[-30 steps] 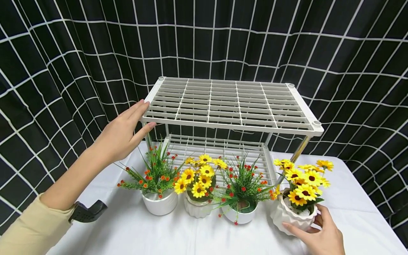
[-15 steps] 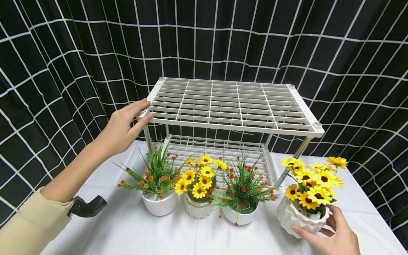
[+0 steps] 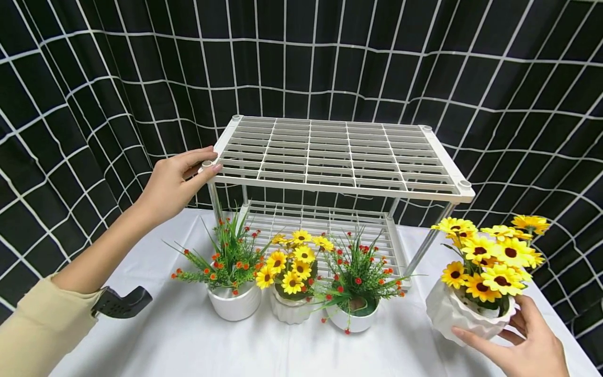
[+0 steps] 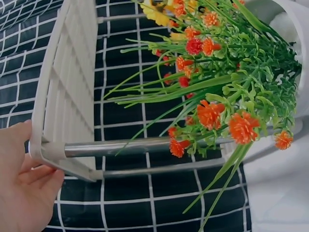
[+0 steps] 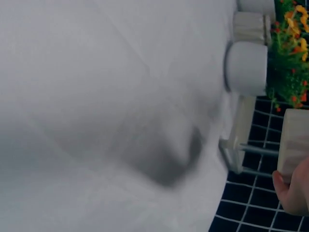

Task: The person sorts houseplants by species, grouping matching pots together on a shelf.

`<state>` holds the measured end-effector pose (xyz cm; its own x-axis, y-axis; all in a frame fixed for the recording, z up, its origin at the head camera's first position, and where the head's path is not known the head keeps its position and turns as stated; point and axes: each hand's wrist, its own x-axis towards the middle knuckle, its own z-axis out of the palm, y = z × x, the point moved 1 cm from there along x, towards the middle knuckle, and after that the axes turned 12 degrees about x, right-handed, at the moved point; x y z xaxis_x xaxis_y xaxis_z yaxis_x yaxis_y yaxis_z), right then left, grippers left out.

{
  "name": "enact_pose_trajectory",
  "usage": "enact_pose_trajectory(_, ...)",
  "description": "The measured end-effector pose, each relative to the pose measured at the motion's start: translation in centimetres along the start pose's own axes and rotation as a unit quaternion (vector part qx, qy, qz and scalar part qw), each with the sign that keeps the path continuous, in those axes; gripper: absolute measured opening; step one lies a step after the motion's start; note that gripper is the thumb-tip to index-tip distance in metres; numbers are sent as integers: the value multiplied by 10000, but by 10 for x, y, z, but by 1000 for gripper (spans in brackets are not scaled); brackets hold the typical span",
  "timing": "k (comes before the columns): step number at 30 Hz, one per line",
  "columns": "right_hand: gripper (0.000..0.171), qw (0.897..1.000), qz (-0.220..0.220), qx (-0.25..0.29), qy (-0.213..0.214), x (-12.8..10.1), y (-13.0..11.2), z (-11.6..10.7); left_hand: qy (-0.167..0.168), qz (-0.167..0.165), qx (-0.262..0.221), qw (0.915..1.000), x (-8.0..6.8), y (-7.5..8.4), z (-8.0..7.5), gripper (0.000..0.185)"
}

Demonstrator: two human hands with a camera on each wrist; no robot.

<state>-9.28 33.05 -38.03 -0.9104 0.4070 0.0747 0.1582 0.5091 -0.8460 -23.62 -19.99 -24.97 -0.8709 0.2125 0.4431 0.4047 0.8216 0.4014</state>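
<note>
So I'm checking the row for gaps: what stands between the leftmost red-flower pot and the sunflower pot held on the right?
In the head view, two pots: a yellow-flower pot and a red-flower pot, then bare cloth up to the sunflower pot the right hand holds.

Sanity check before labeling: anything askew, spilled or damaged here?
Only the sunflower pot in the right hand is tilted, apart from the row of three. The left hand grips the rack corner. No spills or damage.

No readable text, label, brand, number or sign shows on anything in these views.
</note>
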Motion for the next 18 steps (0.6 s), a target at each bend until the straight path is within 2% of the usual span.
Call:
enact_pose_trajectory(4,119,9995,-288,-3,129,2,-3,-9,85,17,-189,9998,0,1,0,40)
enact_pose_trajectory(9,124,9992,-325,-149,156,5,-13,-18,289,52,-238,9993,1,2,1,35)
enact_pose_trajectory(12,123,9991,-332,-251,61,7,-25,-24,345,52,-231,9991,1,1,1,34)
enact_pose_trajectory(18,114,9969,-761,-177,123,13,-40,-37,280,3,-212,9994,4,3,-2,32)
